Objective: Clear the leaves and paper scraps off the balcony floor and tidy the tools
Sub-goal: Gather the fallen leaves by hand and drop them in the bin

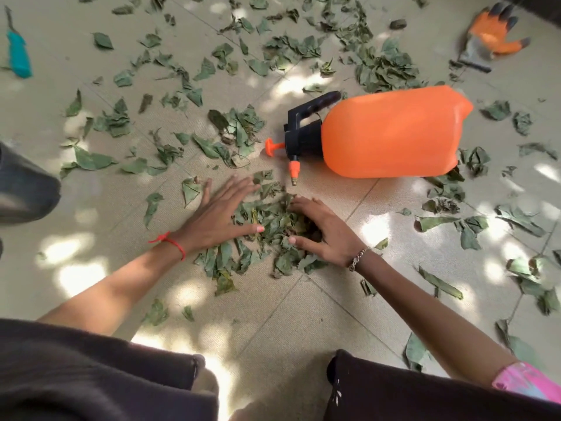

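A small heap of dry green leaves (270, 226) lies on the beige tiled floor (273, 314) between my two hands. My left hand (221, 212) lies flat with straight fingers against the heap's left side. My right hand (324, 230) cups the heap's right side, fingers bent over the leaves. Just beyond the heap an orange pressure sprayer (391, 132) lies on its side, its black pump head and nozzle pointing left. Loose leaves (291, 47) are scattered all over the floor.
An orange and grey work glove (491, 38) lies at the far right. A teal-handled tool (18, 53) lies at the far left. A dark object (24, 183) enters at the left edge. My knees in dark trousers fill the bottom.
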A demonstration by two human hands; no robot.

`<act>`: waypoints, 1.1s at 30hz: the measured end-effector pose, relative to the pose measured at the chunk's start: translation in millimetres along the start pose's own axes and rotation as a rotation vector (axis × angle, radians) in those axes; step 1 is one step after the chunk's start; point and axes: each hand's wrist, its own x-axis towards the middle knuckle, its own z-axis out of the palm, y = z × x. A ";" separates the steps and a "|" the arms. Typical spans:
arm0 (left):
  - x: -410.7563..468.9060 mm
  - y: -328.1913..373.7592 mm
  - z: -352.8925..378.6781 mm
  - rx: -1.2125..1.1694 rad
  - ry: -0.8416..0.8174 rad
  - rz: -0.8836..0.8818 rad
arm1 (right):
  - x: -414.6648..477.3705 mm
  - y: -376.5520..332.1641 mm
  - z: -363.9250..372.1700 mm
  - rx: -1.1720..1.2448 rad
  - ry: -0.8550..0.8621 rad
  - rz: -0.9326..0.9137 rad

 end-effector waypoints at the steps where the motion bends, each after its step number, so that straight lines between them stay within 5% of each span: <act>1: -2.5 1.2 0.2 -0.021 -0.004 0.033 | -0.8 -0.7 0.3 0.047 0.013 0.002; 7: -11.5 8.5 -4.1 -0.191 0.001 0.069 | -1.9 -9.4 13.9 0.015 0.036 -0.033; 18: 21.5 14.9 -13.5 0.037 -0.163 0.112 | 6.8 -18.8 23.1 0.043 0.134 -0.145; 23: -18.1 13.0 -13.6 -0.460 -0.074 -0.033 | -15.4 -9.6 12.8 0.319 0.437 -0.043; 27: -43.8 2.4 -2.7 -0.534 0.095 -0.074 | -21.4 -10.8 24.4 0.045 0.275 0.108; 33: -43.9 25.2 15.9 -0.418 0.047 -0.111 | 2.8 -45.8 47.5 0.021 0.163 0.070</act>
